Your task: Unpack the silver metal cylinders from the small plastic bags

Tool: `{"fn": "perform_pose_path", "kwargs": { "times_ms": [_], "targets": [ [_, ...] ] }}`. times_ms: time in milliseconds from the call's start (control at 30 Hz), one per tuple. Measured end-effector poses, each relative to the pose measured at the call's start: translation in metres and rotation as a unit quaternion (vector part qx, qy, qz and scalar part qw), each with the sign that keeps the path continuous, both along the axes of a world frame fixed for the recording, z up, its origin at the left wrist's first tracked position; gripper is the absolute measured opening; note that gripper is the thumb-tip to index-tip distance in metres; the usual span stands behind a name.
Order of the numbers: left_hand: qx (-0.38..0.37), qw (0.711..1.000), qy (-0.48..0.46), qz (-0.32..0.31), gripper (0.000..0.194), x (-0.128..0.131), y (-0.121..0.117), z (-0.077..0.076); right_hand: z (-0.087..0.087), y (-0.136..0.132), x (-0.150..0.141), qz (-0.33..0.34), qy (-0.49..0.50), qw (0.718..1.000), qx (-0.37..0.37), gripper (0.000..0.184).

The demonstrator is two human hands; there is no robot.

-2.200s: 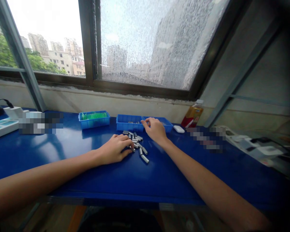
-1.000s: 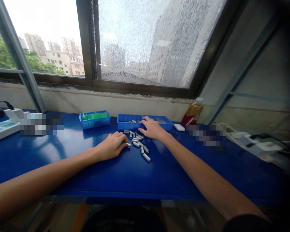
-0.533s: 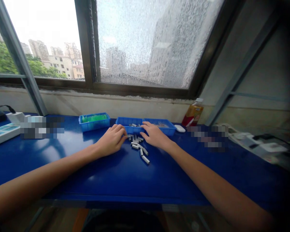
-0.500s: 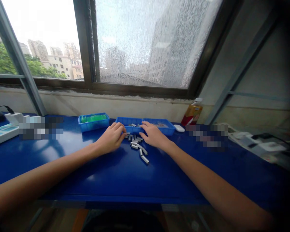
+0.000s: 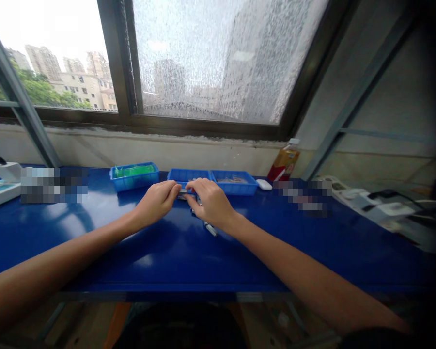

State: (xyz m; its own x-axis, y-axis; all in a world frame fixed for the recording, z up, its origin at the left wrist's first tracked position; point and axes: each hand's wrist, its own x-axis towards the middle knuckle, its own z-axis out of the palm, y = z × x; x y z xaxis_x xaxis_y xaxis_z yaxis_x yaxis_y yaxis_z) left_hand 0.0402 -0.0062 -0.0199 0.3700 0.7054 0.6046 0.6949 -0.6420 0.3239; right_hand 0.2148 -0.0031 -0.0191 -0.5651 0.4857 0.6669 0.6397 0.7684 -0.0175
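Observation:
My left hand [image 5: 162, 198] is closed, its thumb and finger pinching a small silver metal cylinder [image 5: 182, 191] just above the table. Facing it, my right hand [image 5: 213, 202] curls with thumb and fingertips at the cylinder's other end. Whatever those right fingertips pinch is too small to make out. More silver cylinders [image 5: 210, 229] lie on the blue table below, mostly covered by my right hand. Behind both hands sits a divided blue tray [image 5: 236, 189], with small parts in its right compartment; its left part is partly hidden by my fingers.
Left of the divided tray stands a blue bin [image 5: 134, 184] with green material inside. A white rounded object [image 5: 264, 184] and a bottle [image 5: 285, 161] are at the back right. Power strips [image 5: 2, 191] with plugs lie at the left; cables and plugs [image 5: 381, 206] at the right.
My right hand has come away from the tray and moved left and toward me. My left hand has shifted slightly left, and the hands now meet at a metal cylinder. The view has tilted slightly.

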Motion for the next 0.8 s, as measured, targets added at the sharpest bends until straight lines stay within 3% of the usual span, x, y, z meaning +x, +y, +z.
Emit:
{"fn": "perform_pose_path", "kwargs": {
  "times_ms": [167, 233, 300, 467, 533, 633, 700, 800],
  "targets": [
    [-0.04, 0.998, -0.033, -0.03, 0.034, -0.002, -0.004, 0.001, 0.002, -0.003, -0.001, -0.005, 0.026, 1.0, -0.014, 0.011],
    [-0.018, 0.997, -0.05, -0.049, 0.023, -0.003, -0.003, -0.002, 0.0, -0.001, -0.002, 0.003, 0.068, 0.997, -0.045, 0.013],
    [0.025, 0.997, -0.046, -0.061, 0.025, -0.004, -0.002, -0.005, -0.002, 0.001, -0.003, 0.021, 0.101, 0.992, -0.076, 0.015],
    [0.078, 0.995, -0.021, -0.051, 0.014, -0.006, -0.001, -0.007, -0.004, 0.002, -0.004, 0.053, 0.122, 0.985, -0.108, 0.02],
    [0.068, 0.996, -0.024, -0.044, 0.017, -0.005, -0.002, -0.007, -0.004, 0.0, -0.003, 0.05, 0.127, 0.985, -0.104, 0.012],
    [0.032, 0.998, -0.027, -0.044, 0.025, -0.003, -0.003, -0.007, -0.003, -0.002, -0.003, 0.058, 0.096, 0.991, -0.07, 0.018],
    [-0.002, 0.999, -0.028, -0.043, 0.031, -0.002, -0.002, -0.009, -0.003, -0.002, -0.002, 0.064, 0.055, 0.996, -0.042, 0.009],
    [-0.047, 0.998, -0.01, -0.037, 0.037, -0.002, 0.003, -0.014, -0.002, 0.006, 0.001, 0.036, 0.023, 0.999, -0.015, 0.009]
  ]
}}
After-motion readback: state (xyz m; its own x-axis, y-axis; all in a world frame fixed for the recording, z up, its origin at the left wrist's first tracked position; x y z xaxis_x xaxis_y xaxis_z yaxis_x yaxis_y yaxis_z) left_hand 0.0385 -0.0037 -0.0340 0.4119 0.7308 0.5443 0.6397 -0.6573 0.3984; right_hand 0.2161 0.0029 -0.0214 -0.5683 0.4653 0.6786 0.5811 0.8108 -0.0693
